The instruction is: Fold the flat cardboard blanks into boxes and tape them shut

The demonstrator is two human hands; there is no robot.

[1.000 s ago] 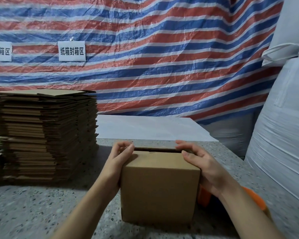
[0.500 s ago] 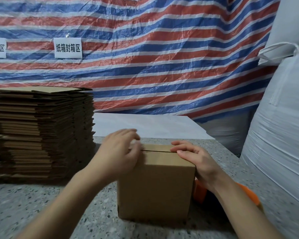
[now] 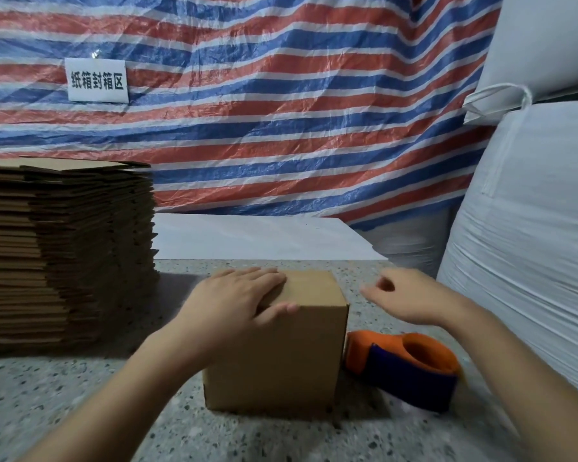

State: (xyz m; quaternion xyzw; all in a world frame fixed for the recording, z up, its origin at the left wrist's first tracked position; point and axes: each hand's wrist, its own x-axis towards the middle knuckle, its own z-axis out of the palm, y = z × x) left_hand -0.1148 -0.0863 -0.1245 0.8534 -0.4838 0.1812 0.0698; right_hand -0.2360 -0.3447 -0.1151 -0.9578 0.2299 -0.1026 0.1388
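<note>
Box folded, flaps closed; left hand flat on top. Right hand loose, empty, at 3 o'clock above tape dispenser. Taping and stack of blanks remain.

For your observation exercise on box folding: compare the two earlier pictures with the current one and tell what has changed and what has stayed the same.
The left hand moved from the left edge of the brown cardboard box onto its top and now presses the flaps flat. The right hand let go of the box and swung out to the right, blurred, above the orange and dark blue tape dispenser. Box, dispenser and stack of flat cardboard blanks stayed put.
</note>
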